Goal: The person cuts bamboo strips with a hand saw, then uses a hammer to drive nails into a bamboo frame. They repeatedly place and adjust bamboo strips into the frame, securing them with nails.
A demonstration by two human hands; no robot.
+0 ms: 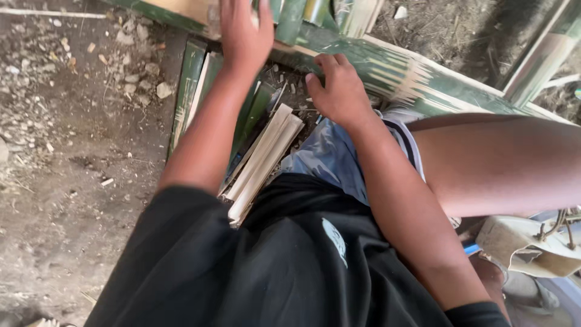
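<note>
Pressing left hand (244, 33), right hand (339, 91) on split green bamboo (387, 66), pale slats (266, 157)

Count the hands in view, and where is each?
2. The left hand is at the top, laid flat on the long green bamboo pole. The right hand rests on the pole's near edge, fingers curled. None seems hidden.

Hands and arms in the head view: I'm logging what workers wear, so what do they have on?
Both hands are bare: the left hand and right hand show no gloves, rings, watch or bands. The forearms are uncovered too. Short black sleeves of a black T-shirt end above the elbows.
</note>
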